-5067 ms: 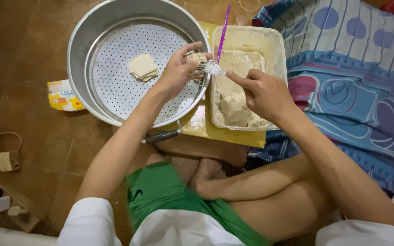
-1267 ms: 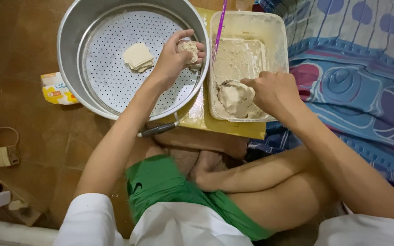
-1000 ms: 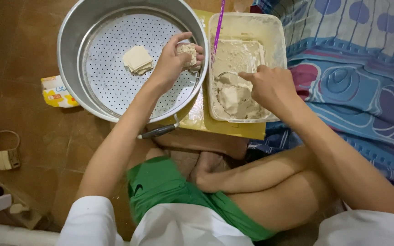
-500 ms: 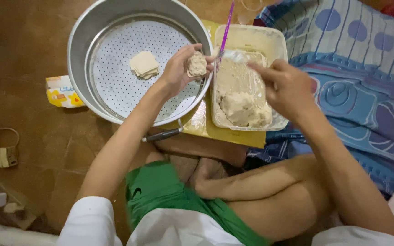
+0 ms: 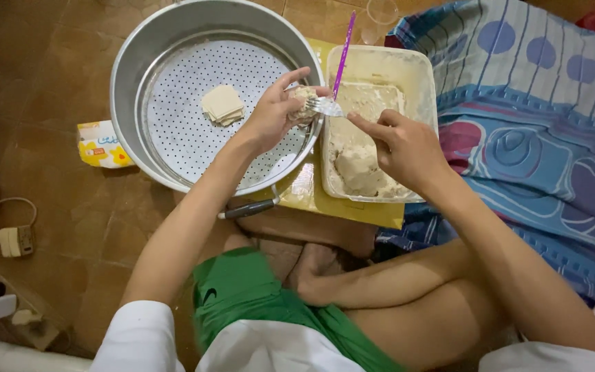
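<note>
Dumpling (image 5: 303,103) cupped in left hand (image 5: 270,117) fingers, over steamer rim (image 5: 127,83). Looks soft, light, thin wrapper; judged tearable, sticky when damp, so hold underneath, fingers curled loosely. Right hand (image 5: 404,145) pinches fork (image 5: 324,105), tines touching dumpling top. Tub of filling (image 5: 421,76) just under right hand. Wrapper stack (image 5: 222,104) left of left hand, on perforated tray. Pen (image 5: 248,208) on floor near left forearm.

We've got a brown tiled floor (image 5: 56,207) here. Sitting right on it: the big metal steamer pan (image 5: 139,69), a small yellow-and-white packet (image 5: 102,145) just beside it, a plug and adapters (image 5: 8,275), plus a patterned blue blanket (image 5: 538,124).
</note>
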